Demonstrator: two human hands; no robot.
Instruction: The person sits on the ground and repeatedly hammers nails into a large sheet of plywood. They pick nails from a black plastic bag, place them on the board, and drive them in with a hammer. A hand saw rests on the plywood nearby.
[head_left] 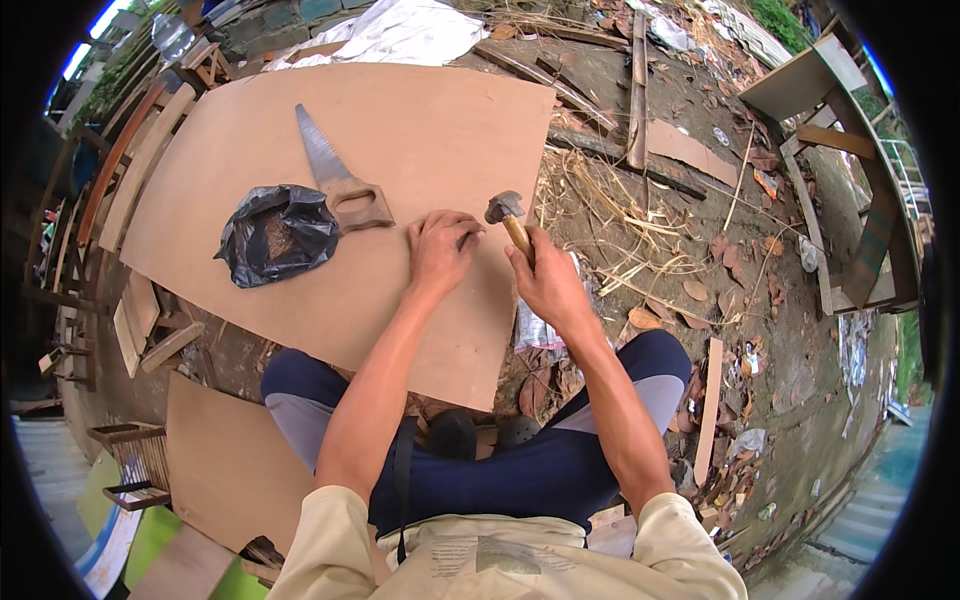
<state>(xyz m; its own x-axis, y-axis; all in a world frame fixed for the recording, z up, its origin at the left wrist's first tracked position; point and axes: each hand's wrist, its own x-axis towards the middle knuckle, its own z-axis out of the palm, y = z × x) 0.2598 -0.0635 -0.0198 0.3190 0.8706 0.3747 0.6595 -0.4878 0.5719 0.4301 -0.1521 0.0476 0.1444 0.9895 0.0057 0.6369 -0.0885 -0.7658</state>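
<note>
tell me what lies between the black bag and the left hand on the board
The saw's wooden handle lies between the black bag and the left hand on the board, as the head view shows.

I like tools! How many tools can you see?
2. A hammer in the right hand, and a saw lying on the board. Others may be hidden.

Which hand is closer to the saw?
The left hand. It rests on the plywood sheet just right of the saw; the right hand, holding the hammer, is farther right.

Saw [335, 175] and bag [277, 233] on plywood sheet [420, 120], left of both hands, hammer [510, 220] at sheet's right edge
</note>
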